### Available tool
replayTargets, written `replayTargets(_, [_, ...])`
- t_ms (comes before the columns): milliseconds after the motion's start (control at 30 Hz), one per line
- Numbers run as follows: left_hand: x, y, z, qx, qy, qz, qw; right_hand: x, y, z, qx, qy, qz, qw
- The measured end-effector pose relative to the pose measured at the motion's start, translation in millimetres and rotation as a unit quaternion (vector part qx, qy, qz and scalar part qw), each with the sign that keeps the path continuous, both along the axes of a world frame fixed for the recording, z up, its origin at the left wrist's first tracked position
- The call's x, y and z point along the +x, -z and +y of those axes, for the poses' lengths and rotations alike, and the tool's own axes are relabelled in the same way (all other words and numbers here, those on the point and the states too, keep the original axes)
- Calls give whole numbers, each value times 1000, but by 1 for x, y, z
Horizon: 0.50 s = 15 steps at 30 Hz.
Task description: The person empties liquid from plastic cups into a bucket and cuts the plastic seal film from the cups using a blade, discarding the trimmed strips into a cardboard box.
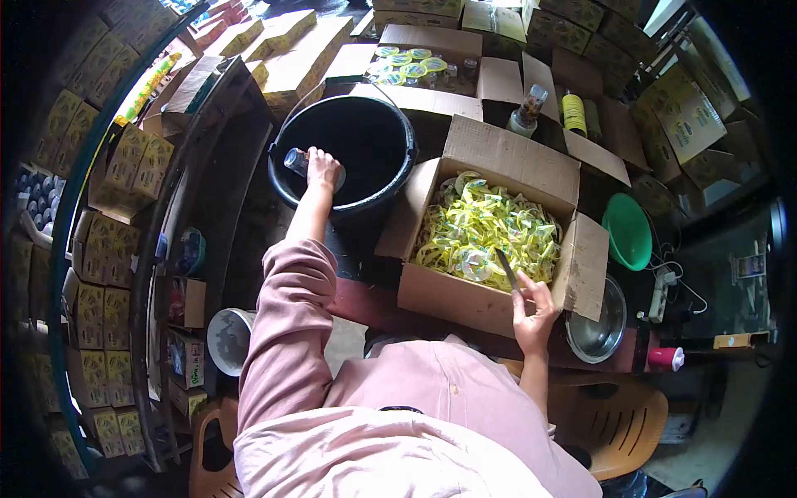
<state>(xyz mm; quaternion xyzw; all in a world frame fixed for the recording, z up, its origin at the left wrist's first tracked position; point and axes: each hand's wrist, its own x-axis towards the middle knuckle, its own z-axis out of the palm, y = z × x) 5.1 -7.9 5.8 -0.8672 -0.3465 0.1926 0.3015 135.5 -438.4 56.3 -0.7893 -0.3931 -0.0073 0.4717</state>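
Note:
My left hand (322, 168) is wrapped round a small clear container (295, 159) over the near left part of a large black bucket (365, 133). My right hand (534, 305) grips a thin knife (506, 270) whose blade points up and left, above the near edge of an open cardboard box (465, 297). Yellow-green strips and wrappers (498, 224) fill this box, and a round clear piece (475, 264) lies among them near the blade.
Behind stands an open box (432, 37) of lidded cups, beside a jar (528, 112). At the right are a green bowl (627, 232), a clear bowl (610, 324) and a power strip (662, 292). A grey bucket (230, 342) and shelves stand left.

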Motion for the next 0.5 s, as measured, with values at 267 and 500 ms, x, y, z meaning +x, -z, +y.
replayTargets(267, [-2, -1, 1, -10, -19, -16, 1000, 25, -6, 6, 64, 86, 3, 994])
replayTargets(500, [-2, -2, 0, 7, -13, -23, 1000, 30, -3, 9, 74, 96, 29, 992])
